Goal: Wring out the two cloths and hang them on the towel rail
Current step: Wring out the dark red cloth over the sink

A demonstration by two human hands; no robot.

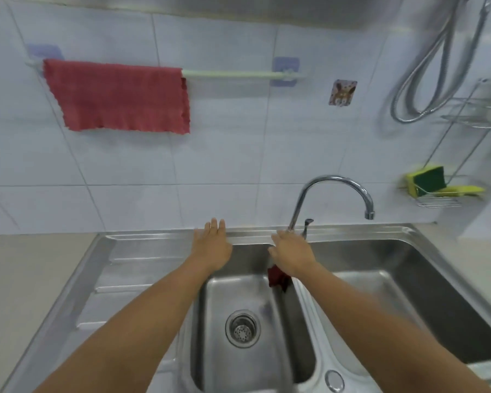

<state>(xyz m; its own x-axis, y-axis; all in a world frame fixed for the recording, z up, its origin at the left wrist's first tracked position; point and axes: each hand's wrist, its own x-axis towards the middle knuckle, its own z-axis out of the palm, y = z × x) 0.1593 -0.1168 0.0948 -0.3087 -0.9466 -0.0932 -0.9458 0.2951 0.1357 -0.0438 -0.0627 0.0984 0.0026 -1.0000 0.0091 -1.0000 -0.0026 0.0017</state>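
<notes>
Half done, by the look of it. One red cloth [116, 97] already draped over the towel rail [233, 74], covering the rail's left stretch, spread flat against the tiled wall; right stretch of the rail bare, with room for another. Second cloth [278, 277] dark red and bunched, hanging over the sink [165, 239], at the divider between the two basins, just below the base of the tap [332, 191]. Whether already wrung, impossible to say: no drip or twist visible, so wringing judged possibly outstanding, hanging certainly so.

Right hand [292, 255] above the sink's back rim, at the foot of the tap, knuckles up, fingers curled downward around the top of the bunched cloth, gripping it; cloth dangling beneath the wrist. Fingertips hidden behind the hand itself, so exact pinch not readable.

Left hand [212, 245] also over the sink's back rim, to the left of the other, fingers straight and together, palm down, holding nothing; touching the steel rim or hovering just above it, cannot tell.
</notes>
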